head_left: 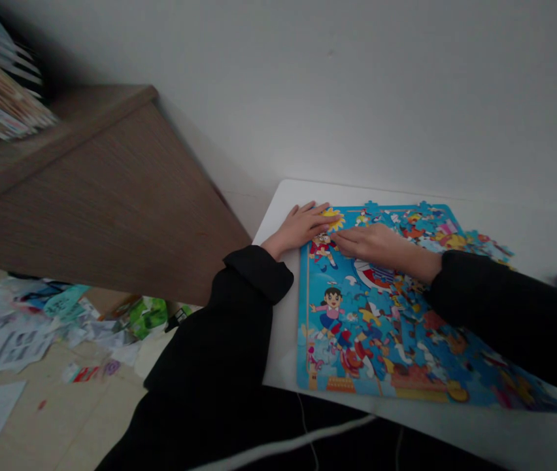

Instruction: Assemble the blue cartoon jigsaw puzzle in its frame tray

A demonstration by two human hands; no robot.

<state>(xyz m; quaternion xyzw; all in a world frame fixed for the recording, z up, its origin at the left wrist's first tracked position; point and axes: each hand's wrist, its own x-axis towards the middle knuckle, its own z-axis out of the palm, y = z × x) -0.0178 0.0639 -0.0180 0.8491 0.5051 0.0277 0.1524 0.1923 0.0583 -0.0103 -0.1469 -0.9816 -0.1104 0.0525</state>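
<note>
Open and unclenched, left hand [301,229] and right hand [376,243] flat on the jigsaw puzzle [357,340], loose pieces [489,247] liable to scatter from a careless sweep.

The left hand [301,229] and right hand [371,243] lie palm-down, nearly touching.

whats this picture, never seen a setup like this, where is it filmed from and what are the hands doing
This view comes from a camera worn on a person's head, looking down at their own bare hands. A colourful cardboard cartoon jigsaw puzzle lies on a white table. The left hand rests on it, fingertips against a yellow puzzle piece. The right hand lies flat beside it. Neither clearly holds anything.
</note>
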